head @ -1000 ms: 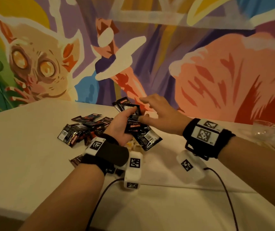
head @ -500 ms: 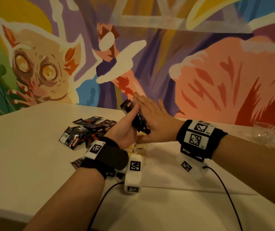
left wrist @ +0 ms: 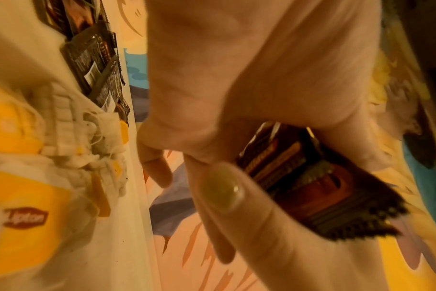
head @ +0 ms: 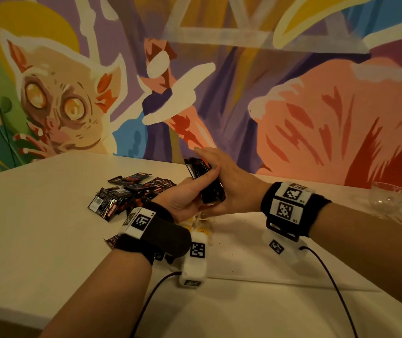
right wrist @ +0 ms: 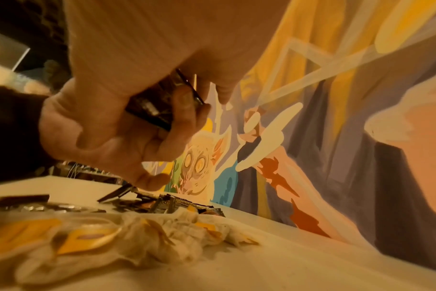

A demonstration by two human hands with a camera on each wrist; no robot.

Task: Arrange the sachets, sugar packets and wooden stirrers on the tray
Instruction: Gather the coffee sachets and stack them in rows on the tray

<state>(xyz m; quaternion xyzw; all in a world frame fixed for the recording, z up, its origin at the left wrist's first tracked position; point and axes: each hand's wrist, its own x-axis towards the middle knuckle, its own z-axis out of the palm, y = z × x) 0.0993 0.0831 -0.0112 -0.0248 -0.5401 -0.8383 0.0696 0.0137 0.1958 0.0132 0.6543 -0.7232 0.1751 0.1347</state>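
Observation:
My left hand (head: 183, 200) grips a stack of black coffee sachets (head: 210, 191) on edge, thumb across its near face; the same stack (left wrist: 311, 187) fills the left wrist view and shows (right wrist: 157, 106) in the right wrist view. My right hand (head: 226, 178) lies flat against the stack's far side, fingers straight and pointing up-left. A loose pile of black sachets (head: 131, 191) lies on the white table (head: 36, 215) left of my hands. Tea bags with yellow tags (right wrist: 137, 236) lie heaped under my hands, also tea bags (left wrist: 87, 137) beside a Lipton label (left wrist: 25, 217).
A clear glass bowl (head: 387, 196) stands at the far right of the table. The painted mural wall (head: 292, 106) closes off the table's far edge. Cables (head: 336, 284) trail from both wrist cameras toward me. A white flat sheet (head: 280, 272) lies under my wrists.
The fanned sachets have been squared into one stack on edge. My right hand went from pinching at them to lying flat against the stack; both hands rose slightly.

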